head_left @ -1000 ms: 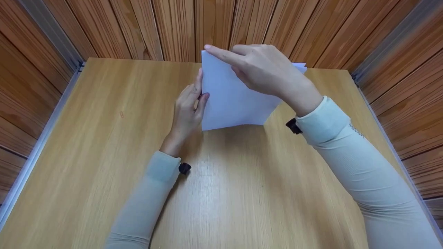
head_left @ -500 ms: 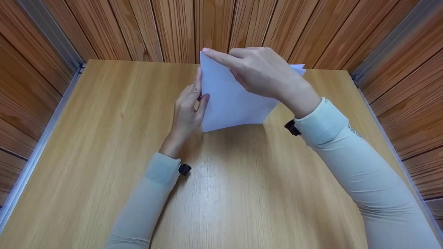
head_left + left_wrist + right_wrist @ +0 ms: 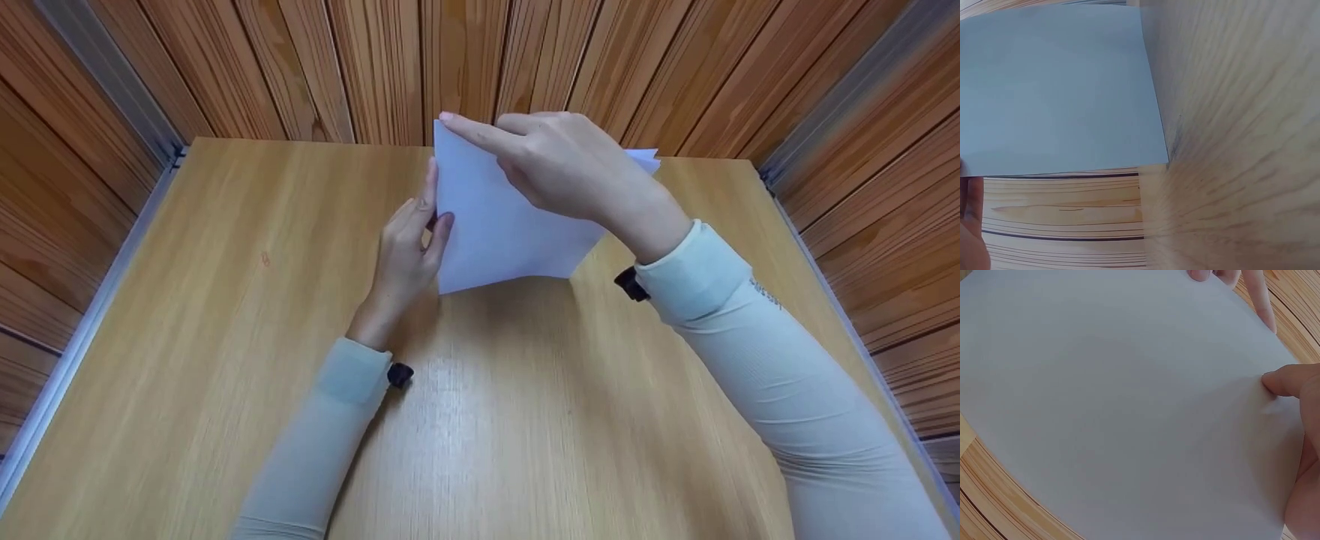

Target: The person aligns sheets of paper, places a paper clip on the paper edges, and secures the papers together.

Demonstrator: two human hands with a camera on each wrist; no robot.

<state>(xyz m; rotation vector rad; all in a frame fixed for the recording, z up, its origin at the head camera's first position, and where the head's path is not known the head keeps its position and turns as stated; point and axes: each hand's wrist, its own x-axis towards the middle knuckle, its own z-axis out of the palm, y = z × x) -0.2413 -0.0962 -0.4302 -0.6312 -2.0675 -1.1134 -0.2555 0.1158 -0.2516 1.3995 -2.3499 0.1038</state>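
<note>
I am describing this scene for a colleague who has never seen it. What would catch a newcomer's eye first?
First, the white sheet of paper, lifted off the far middle of the wooden table in front of the wood-panelled wall. The right hand reaches across its top, index finger stretched to the upper left corner, while the left hand holds its left edge. Both arms wear pale sleeves.

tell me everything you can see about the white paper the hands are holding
The white paper is a plain, blank sheet, folded so layered edges show at its far right corner. It is tilted up off the wooden table, near the far edge. The left hand pinches its left edge, and the right hand reaches over the top, index finger stretched to the upper left corner. No print or marks show.
</note>
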